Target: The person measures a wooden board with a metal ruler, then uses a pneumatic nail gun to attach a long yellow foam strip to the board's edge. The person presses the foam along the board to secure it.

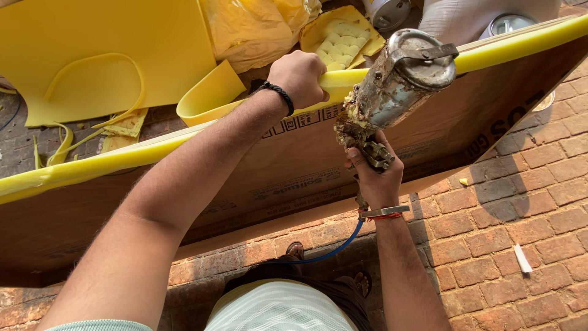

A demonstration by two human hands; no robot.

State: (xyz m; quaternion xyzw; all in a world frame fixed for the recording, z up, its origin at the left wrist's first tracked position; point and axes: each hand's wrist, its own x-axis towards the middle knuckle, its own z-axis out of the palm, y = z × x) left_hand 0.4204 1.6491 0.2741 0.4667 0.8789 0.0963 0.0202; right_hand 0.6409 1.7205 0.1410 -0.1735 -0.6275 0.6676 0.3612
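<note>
Two bare hands work over a brown cardboard sheet (pixel 294 165) that stands on edge above a red brick floor (pixel 527 202). The left hand (pixel 300 76), with a black cord bracelet on its wrist, is closed around the soft yellow foam strip (pixel 508 46) that lies along the top edge of the cardboard; its fingers curl over the far side of the foam. The right hand (pixel 375 178) is closed around the grip of a metal spray gun (pixel 392 92). This gun has a round steel cup with a clamp lid, and its lower part is thickly crusted with dried yellowish glue, rough and lumpy. The gun is tilted, with the cup end touching or just beside the foam strip; I cannot tell which. A thin blue hose (pixel 334 248) runs down from under the right hand toward the person's sandalled feet.

Behind the cardboard lies a big flat yellow foam sheet (pixel 110 43) with curved cut-outs, thin foam offcuts (pixel 61 147), a crumpled yellow plastic bag (pixel 251 30) and a bumpy egg-crate foam piece (pixel 343 37). Metal cans (pixel 389 12) stand near the top edge.
</note>
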